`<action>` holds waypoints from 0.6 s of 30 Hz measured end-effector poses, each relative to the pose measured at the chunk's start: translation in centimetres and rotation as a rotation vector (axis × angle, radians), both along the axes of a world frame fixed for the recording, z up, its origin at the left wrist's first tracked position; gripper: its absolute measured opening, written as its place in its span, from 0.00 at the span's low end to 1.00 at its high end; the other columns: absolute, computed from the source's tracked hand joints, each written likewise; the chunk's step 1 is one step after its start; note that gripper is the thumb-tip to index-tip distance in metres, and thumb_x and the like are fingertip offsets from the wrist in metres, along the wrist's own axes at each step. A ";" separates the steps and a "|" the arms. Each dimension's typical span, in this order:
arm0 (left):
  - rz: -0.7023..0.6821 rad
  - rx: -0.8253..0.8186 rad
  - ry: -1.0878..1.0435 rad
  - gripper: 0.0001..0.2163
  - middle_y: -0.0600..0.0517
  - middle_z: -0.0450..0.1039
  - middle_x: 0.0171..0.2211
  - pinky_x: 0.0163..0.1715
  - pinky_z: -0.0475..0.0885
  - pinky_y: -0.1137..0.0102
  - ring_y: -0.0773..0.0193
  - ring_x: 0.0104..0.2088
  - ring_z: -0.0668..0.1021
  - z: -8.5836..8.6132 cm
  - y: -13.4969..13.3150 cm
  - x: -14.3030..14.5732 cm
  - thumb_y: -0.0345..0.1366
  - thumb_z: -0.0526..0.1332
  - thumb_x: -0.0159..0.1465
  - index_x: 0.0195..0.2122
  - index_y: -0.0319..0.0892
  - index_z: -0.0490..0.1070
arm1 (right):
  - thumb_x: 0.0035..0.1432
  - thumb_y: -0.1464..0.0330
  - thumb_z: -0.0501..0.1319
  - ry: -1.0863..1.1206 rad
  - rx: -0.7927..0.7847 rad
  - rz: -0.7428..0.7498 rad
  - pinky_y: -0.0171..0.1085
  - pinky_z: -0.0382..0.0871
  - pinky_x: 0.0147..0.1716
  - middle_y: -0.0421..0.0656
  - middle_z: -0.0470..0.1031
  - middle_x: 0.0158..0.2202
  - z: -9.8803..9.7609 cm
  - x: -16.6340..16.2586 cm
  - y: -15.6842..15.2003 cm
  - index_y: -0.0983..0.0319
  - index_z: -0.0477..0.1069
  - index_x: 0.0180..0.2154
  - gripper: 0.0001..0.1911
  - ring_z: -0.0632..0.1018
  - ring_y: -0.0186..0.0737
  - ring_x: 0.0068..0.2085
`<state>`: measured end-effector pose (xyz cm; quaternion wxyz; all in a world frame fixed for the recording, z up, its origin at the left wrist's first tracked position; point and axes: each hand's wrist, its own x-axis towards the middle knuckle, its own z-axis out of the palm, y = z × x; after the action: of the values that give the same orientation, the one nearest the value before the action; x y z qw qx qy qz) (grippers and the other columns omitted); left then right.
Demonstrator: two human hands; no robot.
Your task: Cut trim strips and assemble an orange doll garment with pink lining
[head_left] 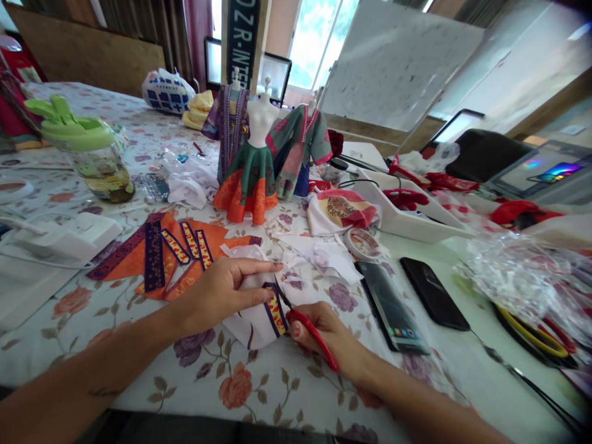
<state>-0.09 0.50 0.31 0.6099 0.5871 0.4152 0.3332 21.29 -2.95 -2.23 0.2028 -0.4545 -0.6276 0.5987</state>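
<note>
My right hand [319, 330] is closed round the red handles of a pair of scissors [319, 342]. The dark blades point up and away, along the edge of a patterned strip [276, 311] in yellow, red and purple. That strip lies on a piece of white paper [250, 324]. My left hand [231, 290] is closed on the paper, its thumb at the strip's upper end and a forefinger stretched past the blade tips. To the left, several similar strips [176, 246] rest on orange and purple fabric pieces [139, 253].
Behind my hands stand mini dress forms, one in a green and orange skirt [247, 185]. A lidded bottle [97, 154] and a white power strip [78, 237] are at left. On the right are two phones [391, 305] [435, 293], a tape roll [363, 243] and a white tray [416, 222].
</note>
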 end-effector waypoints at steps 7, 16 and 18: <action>-0.030 -0.042 -0.034 0.21 0.58 0.71 0.25 0.25 0.65 0.79 0.73 0.25 0.70 -0.1 0.1 -0.2 0.35 0.67 0.54 0.50 0.45 0.74 | 0.48 0.40 0.57 0.001 -0.026 -0.008 0.31 0.42 0.16 0.32 0.50 0.15 0.0 0.0 0.0 0.62 0.57 0.18 0.33 0.51 0.25 0.18; -0.022 -0.036 -0.028 0.22 0.57 0.72 0.26 0.24 0.65 0.78 0.72 0.24 0.71 0.2 0.1 -0.1 0.34 0.67 0.53 0.50 0.42 0.73 | 0.50 0.39 0.56 -0.039 0.019 0.027 0.32 0.42 0.18 0.33 0.51 0.18 0.1 0.2 0.1 0.63 0.58 0.21 0.32 0.52 0.27 0.21; -0.027 -0.037 -0.018 0.22 0.57 0.73 0.26 0.24 0.65 0.78 0.72 0.24 0.71 0.0 0.1 -0.2 0.34 0.67 0.53 0.51 0.43 0.73 | 0.50 0.39 0.55 -0.040 0.018 0.024 0.32 0.42 0.18 0.33 0.50 0.18 0.1 0.2 0.1 0.62 0.57 0.21 0.32 0.52 0.27 0.20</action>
<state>-0.24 0.55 0.33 0.6287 0.5783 0.4078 0.3223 21.44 -2.89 -2.17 0.1872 -0.4567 -0.6424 0.5863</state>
